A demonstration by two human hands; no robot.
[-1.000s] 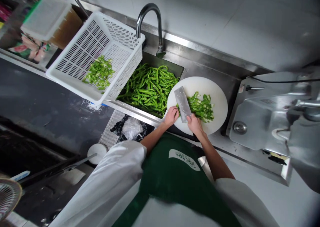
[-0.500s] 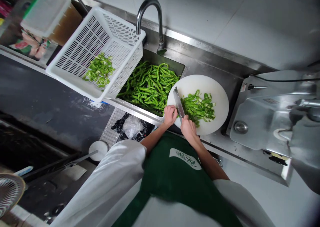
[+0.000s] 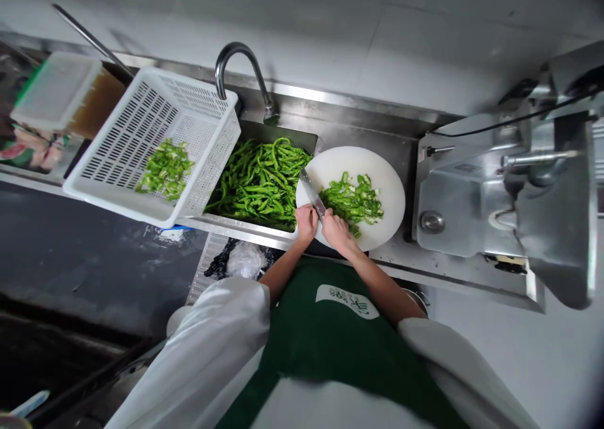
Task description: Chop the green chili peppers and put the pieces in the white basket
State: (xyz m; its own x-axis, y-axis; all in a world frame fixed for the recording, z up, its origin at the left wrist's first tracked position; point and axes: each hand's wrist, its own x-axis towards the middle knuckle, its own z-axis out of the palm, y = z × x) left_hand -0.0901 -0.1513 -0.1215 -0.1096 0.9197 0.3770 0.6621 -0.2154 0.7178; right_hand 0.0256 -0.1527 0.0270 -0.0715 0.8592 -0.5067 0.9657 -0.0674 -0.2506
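Observation:
My right hand [image 3: 336,229] is closed round the handle of a kitchen knife [image 3: 312,193], its broad blade pointing away across the left part of a round white cutting board [image 3: 391,209]. Close against the blade's left side, my left hand [image 3: 306,221] is closed with curled fingers at the board's near left edge. Whatever those fingers hold is hidden. Cut green peppers [image 3: 353,197] lie in a loose pile on the board, right of the knife. Whole long green peppers [image 3: 267,180] fill the sink basin to the left of the board.
A white plastic basket [image 3: 117,204] with some cut peppers [image 3: 167,170] stands left of the peppers. The faucet [image 3: 240,48] arches over the basket's corner. A steel machine with a tray [image 3: 448,196] sits to the right. Behind the counter runs a wall [image 3: 321,64].
The view has shifted, so the counter appears further left and more level. Both hands stay at the board's near left edge, with the knife still in my right hand.

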